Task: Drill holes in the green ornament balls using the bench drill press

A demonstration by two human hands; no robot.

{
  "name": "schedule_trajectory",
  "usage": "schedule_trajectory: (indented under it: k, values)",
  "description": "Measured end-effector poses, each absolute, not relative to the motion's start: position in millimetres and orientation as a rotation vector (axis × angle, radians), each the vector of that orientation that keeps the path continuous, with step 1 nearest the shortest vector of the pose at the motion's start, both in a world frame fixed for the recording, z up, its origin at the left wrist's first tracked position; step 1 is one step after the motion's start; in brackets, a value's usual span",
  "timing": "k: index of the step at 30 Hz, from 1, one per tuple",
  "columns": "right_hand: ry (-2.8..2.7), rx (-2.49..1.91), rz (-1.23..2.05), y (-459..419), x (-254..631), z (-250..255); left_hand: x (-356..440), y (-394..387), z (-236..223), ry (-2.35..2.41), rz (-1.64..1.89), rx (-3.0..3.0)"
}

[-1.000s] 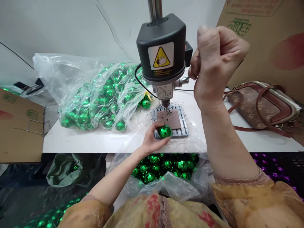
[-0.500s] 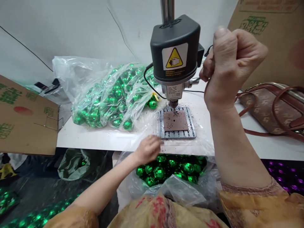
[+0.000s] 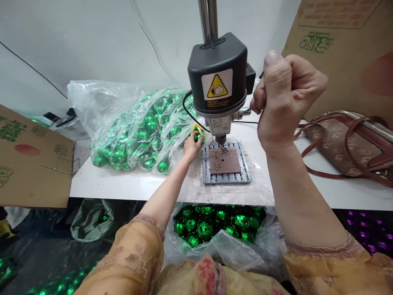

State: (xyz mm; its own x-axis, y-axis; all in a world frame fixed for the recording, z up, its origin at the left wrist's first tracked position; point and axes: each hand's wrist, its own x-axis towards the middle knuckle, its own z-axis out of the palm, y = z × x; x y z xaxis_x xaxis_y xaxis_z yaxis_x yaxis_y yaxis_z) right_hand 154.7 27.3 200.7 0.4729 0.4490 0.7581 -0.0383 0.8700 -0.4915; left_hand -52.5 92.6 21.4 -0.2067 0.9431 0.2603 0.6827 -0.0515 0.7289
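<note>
A small workshop for piecework assembly. A benchtop drill press (image 3: 217, 78) with a yellow hand-hazard label stands on a white tabletop (image 3: 129, 184), its grey slotted base plate (image 3: 226, 166) scattered with dark shavings. Clear plastic bags (image 3: 135, 123) bulge with shiny green faceted ornament balls (image 3: 144, 135), and another open bag of them (image 3: 215, 221) sits below the tabletop edge. Flattened cardboard cartons (image 3: 344, 53) lean against the wall, and a brown handbag (image 3: 346, 143) lies at the right.

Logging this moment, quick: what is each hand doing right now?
Left hand: closed on a shiny green faceted ball.
Right hand: fisted around the drill press's lever, mostly hidden.
</note>
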Motion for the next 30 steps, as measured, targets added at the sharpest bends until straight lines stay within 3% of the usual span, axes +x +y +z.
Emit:
schedule_trajectory:
  k: [5,10,21,30]
  values:
    - [-1.080,-0.506,0.287,27,156,198,-54,66,30,1.370,1.375,1.502]
    - [-1.128,-0.575,0.278,29,158,194,-39,29,37,1.097,1.296,1.276]
    - [-1.130,-0.556,0.285,27,158,191,-19,19,7,1.143,1.228,1.589]
    - [-1.124,-0.501,0.286,22,157,192,-15,13,8,1.242,1.164,1.753]
